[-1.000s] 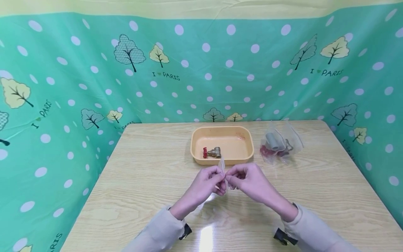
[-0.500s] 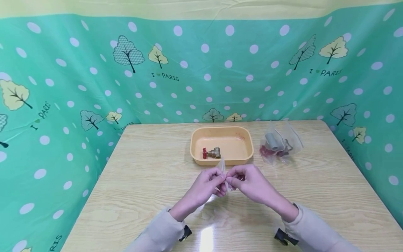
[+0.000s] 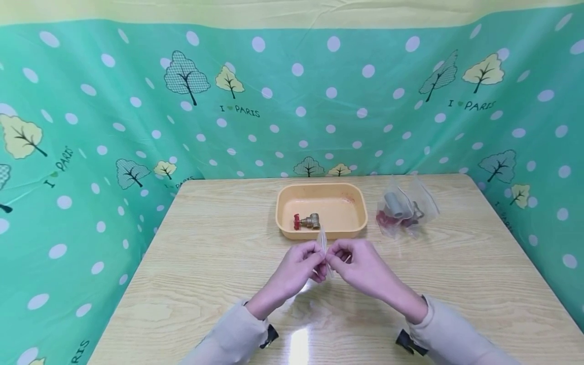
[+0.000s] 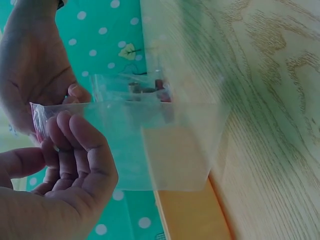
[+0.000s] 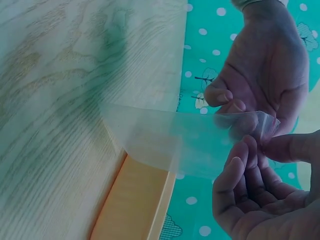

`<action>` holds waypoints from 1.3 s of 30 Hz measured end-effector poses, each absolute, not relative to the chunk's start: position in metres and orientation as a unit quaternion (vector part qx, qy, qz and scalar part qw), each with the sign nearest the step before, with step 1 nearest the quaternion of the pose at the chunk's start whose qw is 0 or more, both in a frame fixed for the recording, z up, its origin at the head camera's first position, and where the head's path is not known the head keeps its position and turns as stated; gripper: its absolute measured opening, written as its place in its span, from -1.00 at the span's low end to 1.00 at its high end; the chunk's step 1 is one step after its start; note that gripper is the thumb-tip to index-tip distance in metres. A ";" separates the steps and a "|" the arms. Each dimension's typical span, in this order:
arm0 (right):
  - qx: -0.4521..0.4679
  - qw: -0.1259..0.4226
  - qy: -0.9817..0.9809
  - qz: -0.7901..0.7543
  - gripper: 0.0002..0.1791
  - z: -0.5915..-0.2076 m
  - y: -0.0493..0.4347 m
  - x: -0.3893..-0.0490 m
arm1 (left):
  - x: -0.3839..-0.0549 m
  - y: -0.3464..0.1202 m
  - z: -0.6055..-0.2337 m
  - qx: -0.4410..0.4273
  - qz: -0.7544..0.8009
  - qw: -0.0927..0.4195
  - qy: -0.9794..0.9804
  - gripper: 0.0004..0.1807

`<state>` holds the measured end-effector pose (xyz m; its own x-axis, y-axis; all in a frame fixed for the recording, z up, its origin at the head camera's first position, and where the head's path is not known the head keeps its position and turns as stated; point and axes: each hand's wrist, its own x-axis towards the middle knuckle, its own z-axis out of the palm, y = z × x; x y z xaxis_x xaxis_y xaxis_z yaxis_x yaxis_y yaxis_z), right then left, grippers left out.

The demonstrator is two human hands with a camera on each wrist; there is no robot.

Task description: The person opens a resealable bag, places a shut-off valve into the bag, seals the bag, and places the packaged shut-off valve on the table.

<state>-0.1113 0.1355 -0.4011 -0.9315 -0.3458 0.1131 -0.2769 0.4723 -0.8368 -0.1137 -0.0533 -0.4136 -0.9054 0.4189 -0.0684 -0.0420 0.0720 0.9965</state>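
Observation:
A clear zip-lock bag hangs between my two hands over the near side of the table. My left hand pinches its top edge between thumb and fingers. From the other side, my right hand pinches the same edge close by. In the left wrist view the bag hangs flat and see-through, with nothing visible inside. A reddish strip runs along the gripped end of the bag in the right wrist view. The fingertips partly hide whether the seal is open.
Beyond the hands stands a peach plastic tray. In it lies a brass valve with a red handwheel. Right of the tray are clear bags holding a grey pipe fitting, something red and metal parts. A green polka-dot curtain encloses the table.
My right hand has shifted slightly, its fingers still at the bag's top edge. The left hand holds nearly the same place. Tray and valve have not moved.

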 end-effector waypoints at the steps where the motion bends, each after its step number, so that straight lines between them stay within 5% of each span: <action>1: -0.182 0.036 0.857 -0.480 -0.91 -0.401 0.135 -0.111 | -0.114 -0.053 -0.415 0.133 0.669 0.171 0.711 -0.78; 21: -0.151 0.023 0.870 -0.468 -0.87 -0.404 0.135 -0.113 | -0.115 -0.053 -0.417 0.124 0.657 0.143 0.730 -0.81; 31: -0.106 0.002 0.896 -0.430 -0.85 -0.402 0.148 -0.116 | -0.120 -0.065 -0.418 0.160 0.564 0.044 0.809 -0.91; 33: -0.112 0.004 0.895 -0.432 -0.85 -0.402 0.148 -0.117 | -0.120 -0.066 -0.423 0.199 0.544 0.041 0.814 -0.67; 37: -0.125 0.009 0.889 -0.441 -0.85 -0.399 0.145 -0.117 | -0.120 -0.062 -0.436 0.249 0.490 0.068 0.833 0.16; 39: -0.131 0.011 0.885 -0.446 -0.84 -0.396 0.143 -0.117 | -0.120 -0.058 -0.441 0.245 0.468 0.079 0.846 0.39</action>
